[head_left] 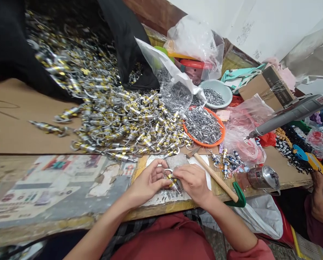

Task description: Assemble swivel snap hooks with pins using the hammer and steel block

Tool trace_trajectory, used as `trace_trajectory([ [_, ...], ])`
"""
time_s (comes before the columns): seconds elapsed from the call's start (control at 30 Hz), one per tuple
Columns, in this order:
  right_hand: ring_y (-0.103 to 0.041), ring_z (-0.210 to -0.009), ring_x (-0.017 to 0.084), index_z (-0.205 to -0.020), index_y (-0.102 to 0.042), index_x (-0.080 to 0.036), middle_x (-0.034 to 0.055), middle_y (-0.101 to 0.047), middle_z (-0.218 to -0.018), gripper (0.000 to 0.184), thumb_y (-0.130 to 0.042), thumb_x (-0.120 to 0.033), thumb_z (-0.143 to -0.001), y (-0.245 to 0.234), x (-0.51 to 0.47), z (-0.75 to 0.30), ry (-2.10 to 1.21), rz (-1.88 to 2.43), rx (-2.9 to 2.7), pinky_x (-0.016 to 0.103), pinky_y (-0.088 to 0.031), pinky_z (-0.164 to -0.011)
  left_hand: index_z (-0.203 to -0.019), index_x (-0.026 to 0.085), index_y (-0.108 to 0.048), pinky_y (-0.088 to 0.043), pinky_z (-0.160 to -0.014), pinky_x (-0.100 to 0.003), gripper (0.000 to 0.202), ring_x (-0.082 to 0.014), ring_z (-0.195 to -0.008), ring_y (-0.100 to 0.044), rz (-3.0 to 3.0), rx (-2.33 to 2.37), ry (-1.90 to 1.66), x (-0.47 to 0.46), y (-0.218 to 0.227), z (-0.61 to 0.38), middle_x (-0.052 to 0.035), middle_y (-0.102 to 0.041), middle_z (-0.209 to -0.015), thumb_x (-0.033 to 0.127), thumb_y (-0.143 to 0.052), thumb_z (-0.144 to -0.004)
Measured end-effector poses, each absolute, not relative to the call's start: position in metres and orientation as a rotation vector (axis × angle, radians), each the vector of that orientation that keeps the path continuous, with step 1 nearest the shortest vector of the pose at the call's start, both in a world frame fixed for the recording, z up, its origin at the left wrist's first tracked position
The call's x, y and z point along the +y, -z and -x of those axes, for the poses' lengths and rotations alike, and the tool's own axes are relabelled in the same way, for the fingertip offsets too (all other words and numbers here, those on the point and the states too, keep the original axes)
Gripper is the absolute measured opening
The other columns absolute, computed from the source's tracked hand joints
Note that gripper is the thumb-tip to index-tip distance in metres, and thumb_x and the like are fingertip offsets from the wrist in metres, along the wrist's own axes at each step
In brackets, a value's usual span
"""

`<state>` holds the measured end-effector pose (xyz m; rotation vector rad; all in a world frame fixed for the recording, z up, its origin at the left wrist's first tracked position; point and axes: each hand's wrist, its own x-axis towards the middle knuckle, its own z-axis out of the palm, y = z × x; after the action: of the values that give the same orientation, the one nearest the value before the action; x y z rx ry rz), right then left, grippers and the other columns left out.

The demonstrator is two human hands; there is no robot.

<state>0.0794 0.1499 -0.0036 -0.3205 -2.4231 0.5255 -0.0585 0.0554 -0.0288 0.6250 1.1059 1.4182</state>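
My left hand [147,180] and my right hand [192,182] meet over a small white sheet [205,169] at the table's near edge. Together they pinch one silver-and-gold metal clasp with a ring [171,180]; the left fingers hold its ring end, the right fingers close on its barrel. Just beyond them spreads a big heap of the same clasps [118,112], spilling out of a black bag [129,43]. A wooden-handled hammer [214,175] lies right of my right hand.
An orange dish of small silver parts [205,126] and a grey bowl [217,94] stand behind the hammer, with clear plastic bags around. A few finished clasps [228,160], a steel tin [263,177] and a rotary tool [291,113] lie right. Another person's arm [320,195] shows at far right.
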Motion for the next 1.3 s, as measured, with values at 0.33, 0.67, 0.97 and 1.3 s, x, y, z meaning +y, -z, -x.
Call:
trace_trajectory([
  [0.33, -0.054, -0.074, 0.018, -0.098, -0.062, -0.012, 0.0092, -0.063, -0.081, 0.028, -0.035, -0.007, -0.089, 0.0, 0.124, -0.088, -0.102, 0.416, -2.603, 0.03, -0.042, -0.064, -0.084, 0.02, -0.041, -0.047, -0.06, -0.023, 0.038, -0.0093, -0.064, -0.056, -0.598, 1.145, -1.423, 0.056, 0.028, 0.057, 0.0056, -0.056, -0.07, 0.018, -0.071, -0.061],
  [0.67, -0.052, -0.086, 0.019, -0.115, -0.056, -0.018, 0.0089, -0.057, -0.093, 0.038, -0.032, -0.006, -0.088, 0.004, 0.115, -0.105, -0.24, 0.56, -2.613, 0.032, -0.043, -0.072, -0.084, 0.02, -0.04, -0.048, -0.061, -0.023, 0.038, -0.0083, -0.063, -0.055, -0.592, 1.167, -1.385, 0.057, 0.024, 0.058, 0.0064, -0.056, -0.069, 0.019, -0.07, -0.061],
  [0.97, -0.056, -0.082, 0.021, -0.108, -0.055, -0.016, 0.0075, -0.057, -0.09, 0.027, -0.047, -0.03, -0.087, 0.026, 0.201, -0.168, -0.197, 1.189, -2.804, 0.03, -0.045, -0.069, -0.085, 0.02, -0.04, -0.053, -0.062, -0.025, 0.041, -0.0086, -0.063, -0.056, -0.564, 1.169, -1.365, 0.056, 0.021, 0.059, 0.0059, -0.057, -0.071, 0.02, -0.071, -0.059],
  [1.3, -0.06, -0.083, 0.016, -0.135, -0.033, -0.024, 0.0062, -0.062, -0.095, 0.045, -0.041, -0.017, -0.091, -0.022, 0.14, -0.174, -0.324, 0.673, -2.741, 0.023, -0.046, -0.067, -0.084, 0.02, -0.04, -0.054, -0.06, -0.024, 0.039, -0.0082, -0.061, -0.058, -0.569, 1.173, -1.384, 0.057, 0.022, 0.058, 0.0063, -0.058, -0.07, 0.02, -0.071, -0.06],
])
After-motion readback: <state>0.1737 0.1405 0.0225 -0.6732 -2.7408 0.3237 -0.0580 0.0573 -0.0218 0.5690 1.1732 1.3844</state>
